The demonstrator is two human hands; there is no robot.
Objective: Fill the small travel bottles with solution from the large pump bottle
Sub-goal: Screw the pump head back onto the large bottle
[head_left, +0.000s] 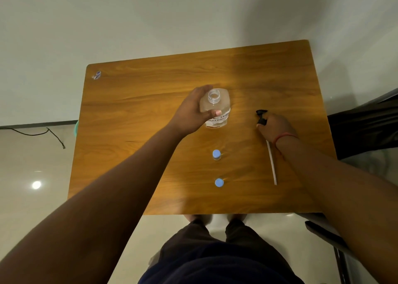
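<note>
Wood-grain tabletop (150,122), brown, seen from above, carrying all items listed. Large pump bottle (216,109): clear plastic, upright, neck open and uncapped, printed label on its near side; held by the left hand (189,113), arm stretched forward from the lower left, fingers (204,89) curved round the far side and thumb pressed on the near side. Pump head (261,117): black, removed from the bottle, gripped in the closed fingers of the right hand (276,126), which rests low at the tabletop to the right of the bottle, wrist bearing a red thread; its white dip tube (271,163) trails back from under the hand toward the person, lying along the tabletop. Two small travel bottles, blue caps on: one (216,154) nearer than the left-hand fingers, the other (219,182) nearer still, both standing apart from either hand.
</note>
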